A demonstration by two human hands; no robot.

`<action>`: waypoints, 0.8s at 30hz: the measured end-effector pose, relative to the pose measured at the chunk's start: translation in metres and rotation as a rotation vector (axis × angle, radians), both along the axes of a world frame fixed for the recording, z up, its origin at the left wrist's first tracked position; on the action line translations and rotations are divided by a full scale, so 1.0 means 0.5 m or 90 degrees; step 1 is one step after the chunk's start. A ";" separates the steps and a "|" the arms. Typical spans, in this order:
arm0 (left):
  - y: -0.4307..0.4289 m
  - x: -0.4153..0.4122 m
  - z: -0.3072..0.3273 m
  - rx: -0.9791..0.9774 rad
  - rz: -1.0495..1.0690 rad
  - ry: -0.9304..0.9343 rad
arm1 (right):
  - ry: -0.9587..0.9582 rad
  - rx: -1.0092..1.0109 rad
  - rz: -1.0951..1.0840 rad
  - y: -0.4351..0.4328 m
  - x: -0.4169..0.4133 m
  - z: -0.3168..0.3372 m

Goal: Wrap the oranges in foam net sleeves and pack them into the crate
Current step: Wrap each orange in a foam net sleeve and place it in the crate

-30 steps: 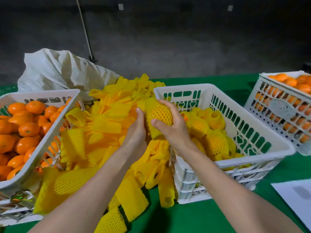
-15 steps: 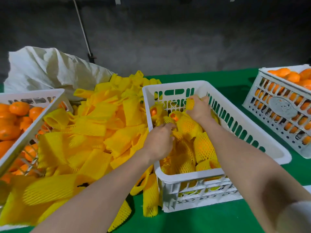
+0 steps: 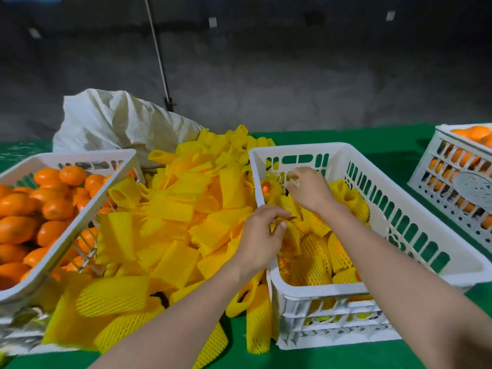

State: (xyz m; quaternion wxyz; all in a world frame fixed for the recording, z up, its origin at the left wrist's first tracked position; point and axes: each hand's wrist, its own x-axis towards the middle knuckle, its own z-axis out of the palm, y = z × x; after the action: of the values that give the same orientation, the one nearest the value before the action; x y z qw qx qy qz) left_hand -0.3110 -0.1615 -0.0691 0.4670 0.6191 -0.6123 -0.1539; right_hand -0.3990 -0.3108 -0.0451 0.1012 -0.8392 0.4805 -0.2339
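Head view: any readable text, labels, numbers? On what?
No text is legible.
On the right crate, a round embossed emblem: too blurred to read.
In the middle crate, far-wall cut-outs: shapes, no letters discernible.
On the back wall, small white tags: too small to read.

Cannot resolve right hand (image 3: 308,190) fingertips (image 3: 292,182) at crate (image 3: 298,148) far wall: motion blur, grip undetermined. Same for left hand (image 3: 259,238) over crate's near-left rim: hold on netting unclear. Wrapped oranges (image 3: 314,251) inside crate partly covered by hands and forearms; no count possible. Forearms cropped at bottom edge. Bin (image 3: 87,155) left of crate cropped at frame edge. Basket (image 3: 442,137) right of crate likewise; embossed mark unreadable. Sack (image 3: 114,123) behind-left of crate, lower part hidden by sleeves (image 3: 186,198).
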 end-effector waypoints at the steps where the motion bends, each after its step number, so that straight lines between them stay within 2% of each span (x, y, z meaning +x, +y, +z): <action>1: 0.016 0.019 -0.003 -0.009 0.027 0.026 | -0.084 -0.036 0.034 0.028 0.015 0.020; 4: 0.059 0.106 -0.003 0.022 0.131 0.111 | -0.286 -0.082 0.143 0.137 0.069 0.076; 5: 0.073 0.143 0.000 0.033 0.162 0.139 | -0.317 -0.068 0.187 0.175 0.092 0.087; 7: 0.107 0.221 0.010 0.033 0.225 0.183 | -0.299 0.003 0.270 0.243 0.144 0.088; 9: 0.146 0.296 0.020 0.017 0.287 0.183 | -0.166 0.109 0.357 0.302 0.209 0.056; 12: 0.204 0.386 0.032 0.008 0.343 0.180 | 0.090 0.159 0.459 0.387 0.311 -0.024; 15: 0.256 0.444 0.039 -0.013 0.371 0.208 | 0.212 0.159 0.481 0.450 0.390 -0.082; 18: 0.299 0.486 0.045 -0.031 0.373 0.233 | 0.302 0.085 0.467 0.472 0.434 -0.107; 19: 0.311 0.501 0.048 -0.037 0.367 0.249 | 0.281 0.074 0.448 0.467 0.442 -0.108; 21: 0.333 0.527 0.056 -0.045 0.335 0.280 | 0.131 0.113 0.385 0.441 0.447 -0.097; 24: 0.349 0.550 0.063 0.014 0.239 0.266 | -0.158 0.308 0.350 0.407 0.432 -0.047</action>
State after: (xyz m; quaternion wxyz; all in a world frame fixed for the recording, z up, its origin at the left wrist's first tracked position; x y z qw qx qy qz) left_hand -0.0361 0.0129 -0.0374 0.5964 0.6818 -0.3757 -0.1955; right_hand -0.1832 -0.1072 -0.0684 0.4127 -0.8538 0.2627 -0.1778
